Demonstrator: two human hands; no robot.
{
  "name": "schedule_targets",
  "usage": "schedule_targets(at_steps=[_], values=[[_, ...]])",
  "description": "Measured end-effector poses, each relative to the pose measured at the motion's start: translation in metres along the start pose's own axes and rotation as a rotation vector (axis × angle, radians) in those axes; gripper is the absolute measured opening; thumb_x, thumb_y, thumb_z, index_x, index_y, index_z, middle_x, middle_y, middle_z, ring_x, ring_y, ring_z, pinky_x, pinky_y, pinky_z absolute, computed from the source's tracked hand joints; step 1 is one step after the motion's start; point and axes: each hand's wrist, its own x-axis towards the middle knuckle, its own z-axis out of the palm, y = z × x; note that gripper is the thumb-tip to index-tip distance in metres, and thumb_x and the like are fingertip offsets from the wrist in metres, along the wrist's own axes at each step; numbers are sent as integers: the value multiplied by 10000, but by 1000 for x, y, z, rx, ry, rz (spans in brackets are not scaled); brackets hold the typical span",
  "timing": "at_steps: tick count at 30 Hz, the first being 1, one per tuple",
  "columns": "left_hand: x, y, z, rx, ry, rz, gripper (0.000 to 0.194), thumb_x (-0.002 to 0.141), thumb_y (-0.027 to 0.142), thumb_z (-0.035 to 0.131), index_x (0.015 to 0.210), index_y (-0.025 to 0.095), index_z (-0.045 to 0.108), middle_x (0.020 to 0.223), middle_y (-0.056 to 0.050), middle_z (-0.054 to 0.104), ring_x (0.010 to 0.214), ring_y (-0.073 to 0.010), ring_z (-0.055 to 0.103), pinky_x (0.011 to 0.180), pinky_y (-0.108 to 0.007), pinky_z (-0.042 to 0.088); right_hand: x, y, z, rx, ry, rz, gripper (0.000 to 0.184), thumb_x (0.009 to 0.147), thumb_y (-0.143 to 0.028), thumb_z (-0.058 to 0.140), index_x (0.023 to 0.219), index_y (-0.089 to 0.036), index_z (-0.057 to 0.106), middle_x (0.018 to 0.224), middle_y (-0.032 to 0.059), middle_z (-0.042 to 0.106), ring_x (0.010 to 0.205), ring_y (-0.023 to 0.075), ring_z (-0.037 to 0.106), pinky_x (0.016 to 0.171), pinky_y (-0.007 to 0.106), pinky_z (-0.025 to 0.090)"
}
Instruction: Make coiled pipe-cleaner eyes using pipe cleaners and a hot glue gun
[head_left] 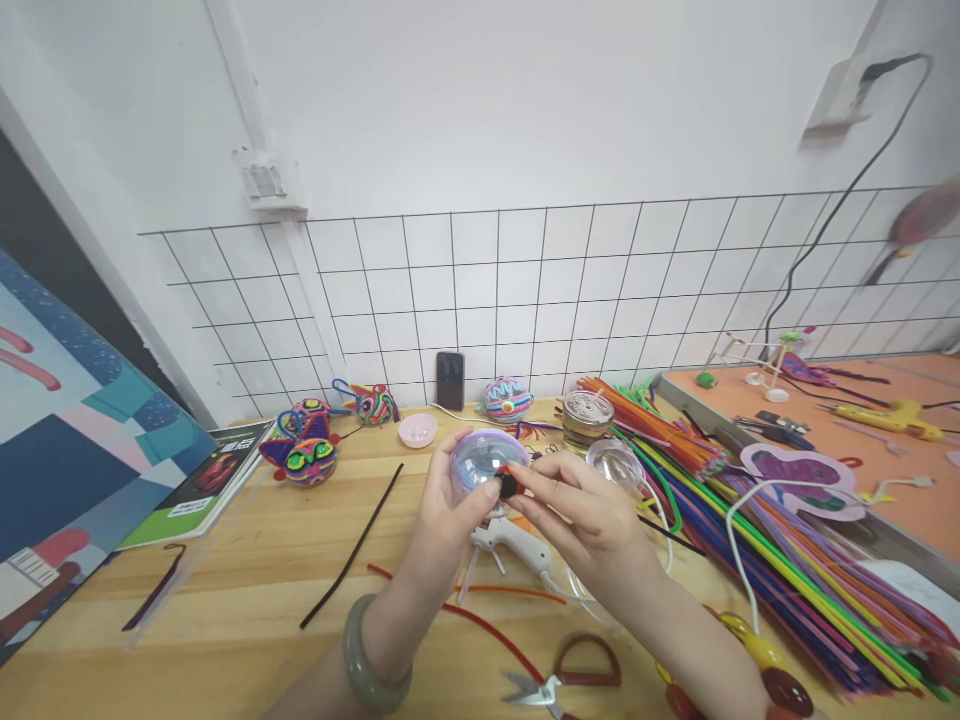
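Near a jar point(588, 424), contents unclear, left hand point(444, 508) grips a clear dome point(475, 460), right hand point(583, 508) a black piece point(508, 486).

The head view looks forward and down from the wearer's side of the clear dome point(472, 458), near and above it. It faces the white wall point(525, 110) beyond, across the wooden table point(240, 600).
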Motion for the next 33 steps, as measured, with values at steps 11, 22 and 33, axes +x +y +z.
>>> schedule_targets(at_steps=[11, 22, 33], values=[[1, 2, 3, -4, 84, -18, 514, 639, 220, 684, 1099, 209, 455, 1037, -65, 566, 949, -195, 531, 841, -315, 406, 5, -6, -7, 226, -5, 227, 236, 805, -233, 578, 1039, -206, 592, 821, 33, 586, 739, 153, 556, 679, 292, 472], [11, -4, -8, -86, 144, 20, 358, 738, 199, 591, 1070, 243, 466, 985, -16, 564, 897, -149, 550, 784, -275, 426, 5, -20, -25, 530, -653, 254, 302, 861, -301, 488, 620, -155, 600, 577, -19, 555, 536, 88, 514, 547, 204, 434], [5, -2, 0, -60, 127, 23, 364, 705, 191, 627, 1036, 240, 484, 969, -11, 570, 915, -149, 540, 818, -270, 412, 2, -2, -4, 122, -83, 104, 324, 841, -189, 513, 1163, -215, 522, 869, 55, 573, 743, 157, 552, 686, 307, 481]])
